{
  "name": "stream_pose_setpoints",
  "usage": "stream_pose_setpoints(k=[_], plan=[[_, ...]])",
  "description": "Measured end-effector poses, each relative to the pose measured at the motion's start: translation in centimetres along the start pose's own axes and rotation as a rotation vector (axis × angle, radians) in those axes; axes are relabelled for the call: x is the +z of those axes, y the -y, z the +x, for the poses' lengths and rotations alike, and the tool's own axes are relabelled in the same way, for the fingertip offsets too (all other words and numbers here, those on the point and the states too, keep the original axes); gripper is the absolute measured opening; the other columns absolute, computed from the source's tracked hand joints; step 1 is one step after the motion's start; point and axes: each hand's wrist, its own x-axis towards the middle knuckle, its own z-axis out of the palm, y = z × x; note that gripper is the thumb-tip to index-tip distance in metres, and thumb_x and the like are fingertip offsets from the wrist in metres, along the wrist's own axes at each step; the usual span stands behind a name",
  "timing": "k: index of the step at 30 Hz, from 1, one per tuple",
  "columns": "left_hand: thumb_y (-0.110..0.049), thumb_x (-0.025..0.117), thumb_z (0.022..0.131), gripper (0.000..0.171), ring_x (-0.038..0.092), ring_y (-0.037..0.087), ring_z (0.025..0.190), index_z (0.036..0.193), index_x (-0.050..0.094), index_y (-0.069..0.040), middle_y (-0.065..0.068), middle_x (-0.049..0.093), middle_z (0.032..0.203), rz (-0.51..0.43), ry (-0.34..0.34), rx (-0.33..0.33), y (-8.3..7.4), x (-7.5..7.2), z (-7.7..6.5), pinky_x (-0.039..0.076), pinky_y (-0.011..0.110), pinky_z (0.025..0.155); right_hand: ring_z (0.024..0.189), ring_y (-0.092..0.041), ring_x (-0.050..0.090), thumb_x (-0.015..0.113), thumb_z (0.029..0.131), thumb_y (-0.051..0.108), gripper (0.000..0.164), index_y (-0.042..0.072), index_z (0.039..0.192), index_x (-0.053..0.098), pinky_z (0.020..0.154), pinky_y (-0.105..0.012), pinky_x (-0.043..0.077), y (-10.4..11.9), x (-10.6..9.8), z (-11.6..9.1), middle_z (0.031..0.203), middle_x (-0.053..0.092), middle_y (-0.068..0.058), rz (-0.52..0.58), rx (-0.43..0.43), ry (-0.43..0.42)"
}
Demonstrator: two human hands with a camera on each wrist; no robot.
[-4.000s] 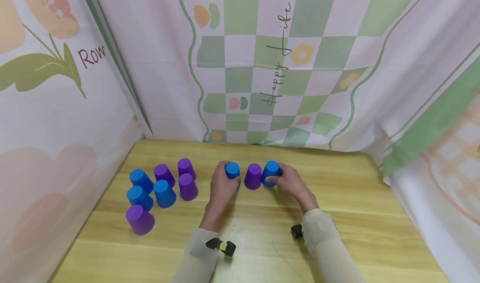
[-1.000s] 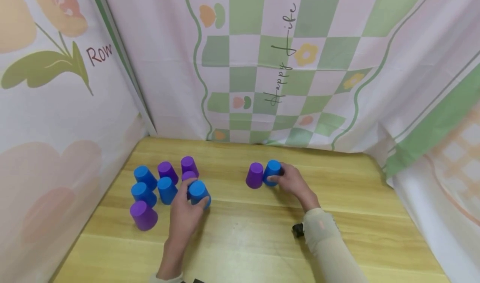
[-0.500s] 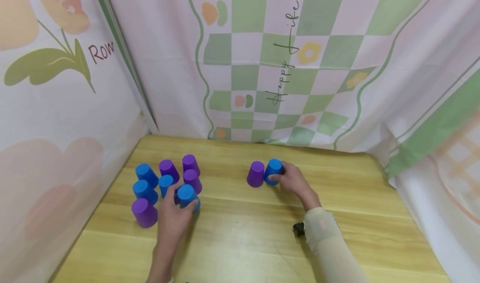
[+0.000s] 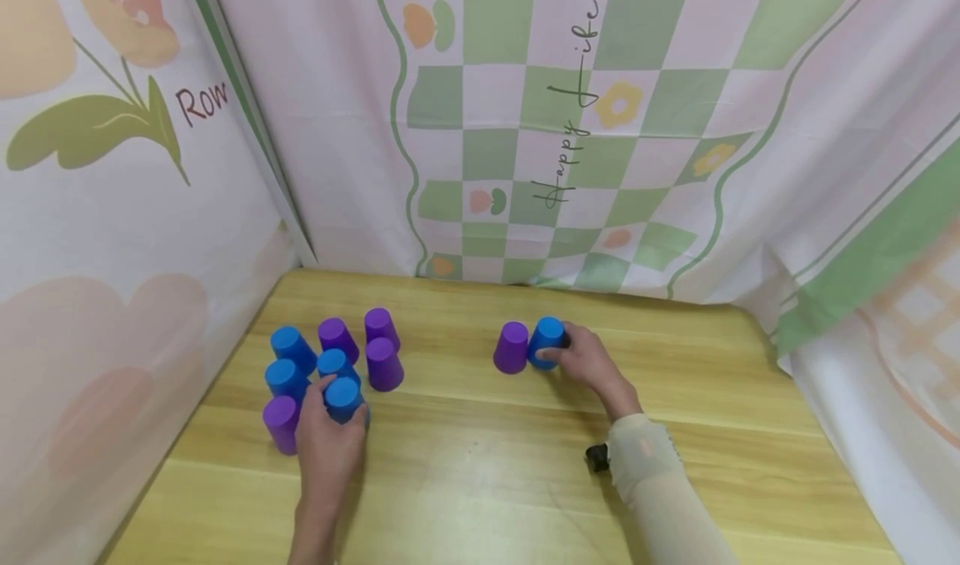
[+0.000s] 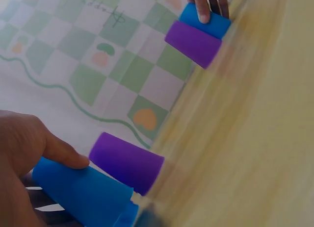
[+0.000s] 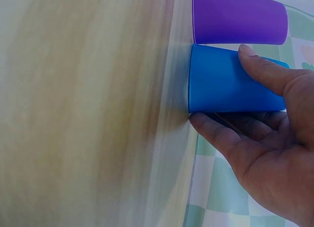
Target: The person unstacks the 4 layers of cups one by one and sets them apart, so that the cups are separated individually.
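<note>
My left hand (image 4: 327,440) grips a blue cup (image 4: 343,398), bottom up, at the near side of the left group of cups. In the left wrist view the thumb lies along this blue cup (image 5: 81,190), while the other fingers are mostly hidden behind it. My right hand (image 4: 592,365) holds another upside-down blue cup (image 4: 545,344) between thumb and fingers. Right beside that cup stands a purple cup (image 4: 512,348), also upside down. The right wrist view has the thumb on the blue cup's (image 6: 230,82) side and fingers underneath it.
Several upturned cups stand on the left of the wooden table (image 4: 480,482): blue ones (image 4: 291,350) and purple ones, including a purple cup (image 4: 385,365) to the right and a purple cup (image 4: 281,423) beside the left hand. A checkered curtain (image 4: 540,132) hangs behind.
My left hand has carried its blue cup leftward, from beside the purple cup into the left group. My right hand has stayed on its blue cup.
</note>
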Motion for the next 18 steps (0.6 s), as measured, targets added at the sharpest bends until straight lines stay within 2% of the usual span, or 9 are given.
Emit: stream_pose_setpoints(k=[9,18], plan=[[-0.004,0.068,0.097,0.061,0.035,0.045,0.152,0.15,0.04,0.001,0.023,0.043,0.159,0.004,0.01,-0.059,1.2,0.3,0.4,0.028,0.069,0.124,0.117,-0.039,0.066,0.075,0.098,0.028,0.044,-0.001,0.129,0.065,0.102,-0.059,0.055,0.1,0.0,0.0,0.127,0.07,-0.023,0.006,-0.003,-0.003],[-0.001,0.067,0.097,0.063,0.035,0.046,0.152,0.153,0.037,0.003,0.024,0.041,0.16,0.021,-0.005,-0.054,1.5,0.5,0.5,0.029,0.069,0.124,0.119,-0.039,0.065,0.074,0.099,0.03,0.044,0.0,0.129,0.064,0.103,-0.059,0.055,0.0,0.0,0.1,0.129,0.069,-0.023,0.007,0.006,0.003]])
